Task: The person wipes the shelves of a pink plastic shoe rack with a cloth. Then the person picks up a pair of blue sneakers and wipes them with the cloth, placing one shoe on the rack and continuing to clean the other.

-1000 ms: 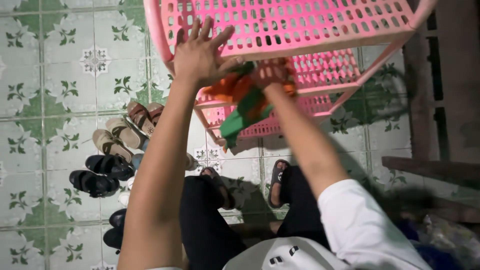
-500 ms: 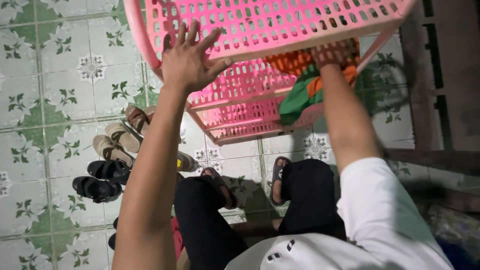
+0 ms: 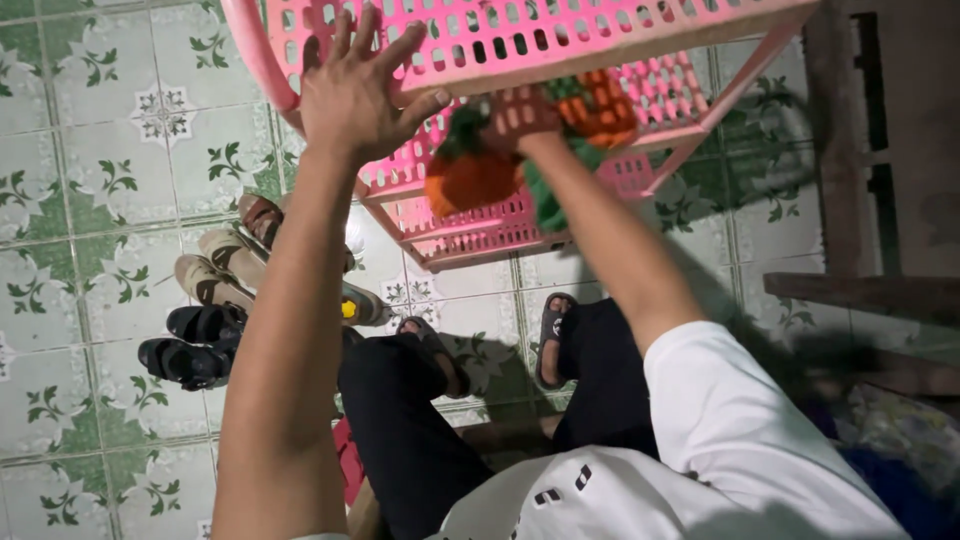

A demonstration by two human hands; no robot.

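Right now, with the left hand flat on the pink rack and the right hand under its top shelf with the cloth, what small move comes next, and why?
Probably sweep the orange and green cloth sideways under the pink perforated plastic rack. The right hand presses it there and the open left hand braces the edge.

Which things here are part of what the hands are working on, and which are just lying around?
In hand:
pink plastic rack
orange and green cloth
left hand, flat on the rack
right hand, under the shelf with the cloth

Lying about:
black sandals
beige shoes
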